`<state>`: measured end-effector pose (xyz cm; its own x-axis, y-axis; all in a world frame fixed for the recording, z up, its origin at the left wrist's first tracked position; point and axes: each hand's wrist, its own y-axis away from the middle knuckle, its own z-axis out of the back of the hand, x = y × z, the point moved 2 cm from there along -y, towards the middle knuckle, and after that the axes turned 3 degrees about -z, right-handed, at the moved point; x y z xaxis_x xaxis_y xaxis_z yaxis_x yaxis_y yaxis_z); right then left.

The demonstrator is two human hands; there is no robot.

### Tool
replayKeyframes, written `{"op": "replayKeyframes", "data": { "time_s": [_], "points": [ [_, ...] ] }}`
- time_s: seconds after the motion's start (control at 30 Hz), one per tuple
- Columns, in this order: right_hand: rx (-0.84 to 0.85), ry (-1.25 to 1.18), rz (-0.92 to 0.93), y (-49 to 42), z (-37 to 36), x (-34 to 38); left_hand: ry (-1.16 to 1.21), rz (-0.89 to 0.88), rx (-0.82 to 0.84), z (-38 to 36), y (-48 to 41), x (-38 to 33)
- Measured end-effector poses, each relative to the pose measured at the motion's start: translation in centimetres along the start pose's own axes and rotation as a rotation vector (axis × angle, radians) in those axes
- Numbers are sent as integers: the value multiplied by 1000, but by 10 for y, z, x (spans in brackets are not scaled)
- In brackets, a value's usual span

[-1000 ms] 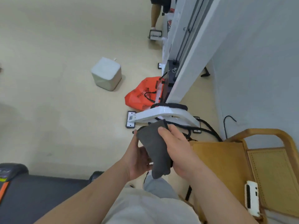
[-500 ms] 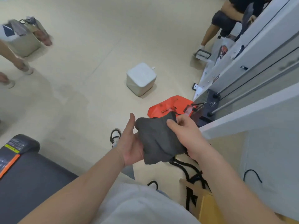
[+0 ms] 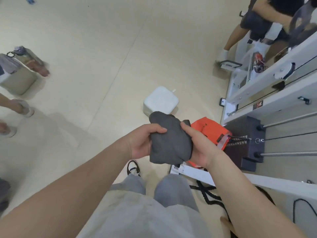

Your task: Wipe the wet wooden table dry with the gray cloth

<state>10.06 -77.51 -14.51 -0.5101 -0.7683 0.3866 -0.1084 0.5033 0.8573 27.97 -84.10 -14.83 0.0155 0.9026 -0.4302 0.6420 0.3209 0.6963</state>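
Note:
The gray cloth (image 3: 169,143) is bunched up in front of me, held between both hands above the floor. My left hand (image 3: 143,142) grips its left side with the thumb across the top. My right hand (image 3: 199,146) clasps its right side, fingers wrapped around the back. The wooden table is out of view; only a sliver of light wood (image 3: 226,222) shows at the bottom right edge.
A white cube (image 3: 161,100) sits on the beige floor just beyond the cloth, an orange bag (image 3: 211,129) to its right. A white metal frame with cables (image 3: 267,103) runs along the right. Another person's legs (image 3: 240,31) stand top right, feet (image 3: 18,109) at the left.
The view has swung left and up, away from the wooden chair and table. Both hands stayed on the cloth and bunched it tighter, my left thumb now closed over its top.

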Motion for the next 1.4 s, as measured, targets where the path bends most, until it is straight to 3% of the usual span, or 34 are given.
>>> {"op": "replayKeyframes", "data": {
  "time_s": [0.23, 0.43, 0.67, 0.87, 1.07, 1.23, 1.4],
  "points": [
    [-78, 70, 224, -83, 8, 101, -226, 25, 2, 24, -89, -105],
    [-176, 123, 252, -188, 17, 148, -275, 12, -290, 86, -186, -153],
    [-364, 52, 211, -387, 43, 150, -563, -68, -419, 200, -344, -177],
    [-470, 21, 253, -563, 87, 131, -661, -107, -362, 300, -495, -160],
    [-537, -22, 407, -663, 134, 124, -697, -169, -225, 354, -600, -155],
    [-850, 418, 455, -697, 160, 118, -1090, -302, -375, 387, -646, -153],
    [-770, 683, 513, -685, 142, 147, -1153, -469, -241, 354, -648, -159]
  ]
}}
